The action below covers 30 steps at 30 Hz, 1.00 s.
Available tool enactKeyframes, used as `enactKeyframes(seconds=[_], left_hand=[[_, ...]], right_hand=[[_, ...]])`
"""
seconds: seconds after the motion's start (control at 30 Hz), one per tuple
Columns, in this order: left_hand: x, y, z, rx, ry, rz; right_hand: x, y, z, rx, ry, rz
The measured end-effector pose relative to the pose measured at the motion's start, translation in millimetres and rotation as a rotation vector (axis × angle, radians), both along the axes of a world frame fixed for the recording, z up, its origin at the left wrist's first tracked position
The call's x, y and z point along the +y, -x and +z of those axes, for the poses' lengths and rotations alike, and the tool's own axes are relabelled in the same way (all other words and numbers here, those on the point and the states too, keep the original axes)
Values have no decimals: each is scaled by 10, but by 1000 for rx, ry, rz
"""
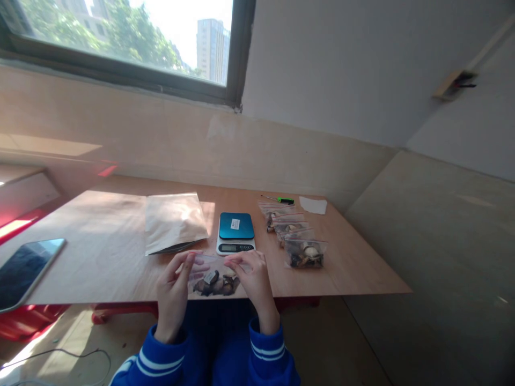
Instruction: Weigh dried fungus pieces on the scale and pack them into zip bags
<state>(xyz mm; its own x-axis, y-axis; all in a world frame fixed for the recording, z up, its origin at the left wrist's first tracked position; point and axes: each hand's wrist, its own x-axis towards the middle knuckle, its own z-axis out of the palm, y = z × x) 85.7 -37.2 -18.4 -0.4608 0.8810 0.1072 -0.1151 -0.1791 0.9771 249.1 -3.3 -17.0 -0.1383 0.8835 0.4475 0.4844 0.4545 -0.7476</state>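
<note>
Two-handed pinch on a clear bag (pixel 216 282)
The left hand (pixel 174 289) pinches its top at ten o'clock, the right hand (pixel 256 281) at two, both angled inward.

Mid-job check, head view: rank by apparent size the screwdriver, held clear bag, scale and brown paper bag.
1. Brown paper bag
2. Held clear bag and scale: unsure, since the former is nearer the camera and partly covered
3. Screwdriver
</note>
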Motion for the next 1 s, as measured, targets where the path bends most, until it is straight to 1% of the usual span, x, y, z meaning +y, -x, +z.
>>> enactKeyframes(seconds=[0.1,0.17,0.2,0.3,0.33,0.4,0.47,0.53,0.63,0.7,0.77,0.83,0.9,0.97,1.0], left_hand=[[12,40,-53,-58,-13,86],[24,69,-74,-91,-8,91],[29,79,-77,-107,12,56],[37,78,-62,-117,111,-135],[37,75,-53,-109,140,-196],[37,86,-38,-76,175,-279],[35,142,-37,-34,183,-293],[27,251,-53,-2,186,-253],[1,483,-101,17,191,-152],[-24,648,-140,21,196,-76],[-47,802,-174,18,205,13],[-63,942,-204,18,218,94],[-77,1076,-233,33,226,171],[-105,1214,-264,84,219,266],[-129,1286,-280,130,215,317]], right_hand=[[25,-76,-36,149,189,88],[52,-120,-72,271,260,131],[67,-140,-89,332,275,140],[109,-229,-126,494,301,107],[120,-283,-136,530,304,64],[140,-454,-158,568,278,-87],[160,-717,-191,574,208,-288],[194,-1053,-237,550,153,-460],[291,-1585,-321,456,149,-573],[375,-1869,-379,284,111,-677],[442,-2039,-438,102,77,-805],[470,-2078,-509,-65,-6,-912],[457,-2006,-602,-215,-150,-981],[424,-1868,-716,-351,-279,-1002],[409,-1792,-777,-394,-296,-985]])
